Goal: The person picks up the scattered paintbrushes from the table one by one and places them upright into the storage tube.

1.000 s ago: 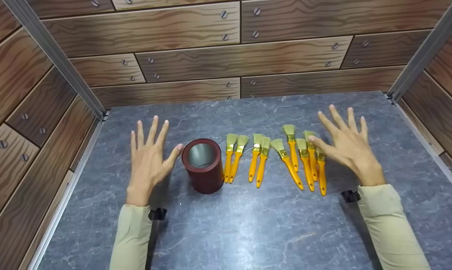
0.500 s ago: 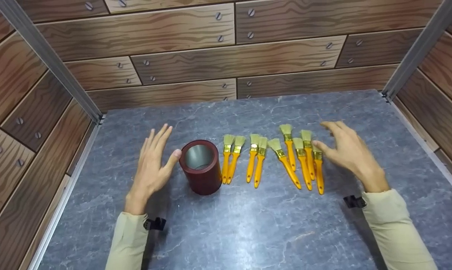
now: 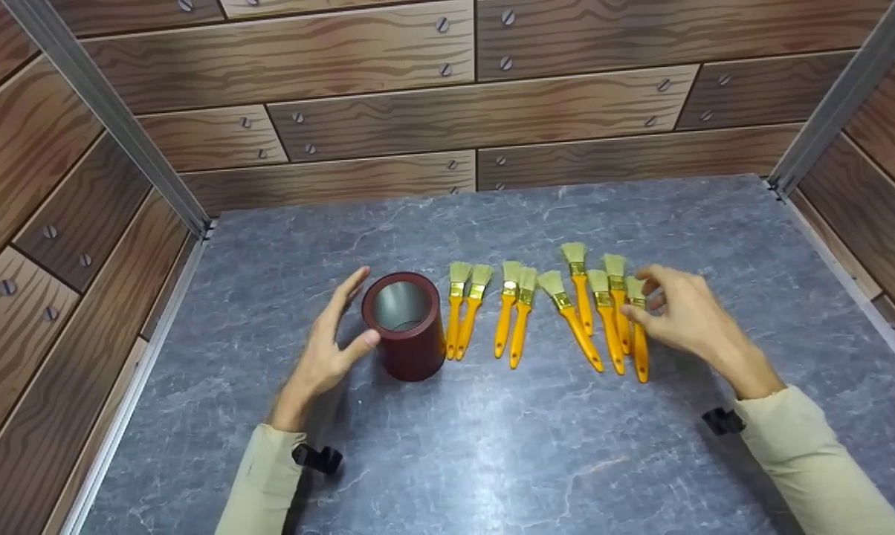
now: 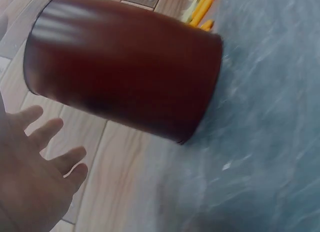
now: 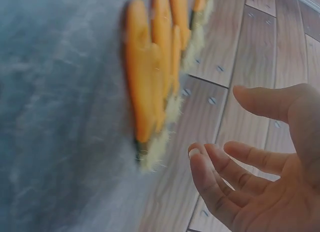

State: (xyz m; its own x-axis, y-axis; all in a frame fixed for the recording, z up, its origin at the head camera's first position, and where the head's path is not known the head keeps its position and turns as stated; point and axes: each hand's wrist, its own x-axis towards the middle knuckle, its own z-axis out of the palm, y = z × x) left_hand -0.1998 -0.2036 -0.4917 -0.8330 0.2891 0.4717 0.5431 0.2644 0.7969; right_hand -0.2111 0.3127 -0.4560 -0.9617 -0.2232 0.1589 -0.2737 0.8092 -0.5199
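Work seems unbegun — the brushes lie right of the upright cup, none visible inside — with left hand spread, right hand loosely curled, both empty.

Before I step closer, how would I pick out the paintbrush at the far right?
On the grey table, start at the dark red cup, then look right, past two pairs of paintbrushes, to a bunch of five. The far-right paintbrush ends that bunch. Its orange handle ends farther from the back wall than its neighbours' do.
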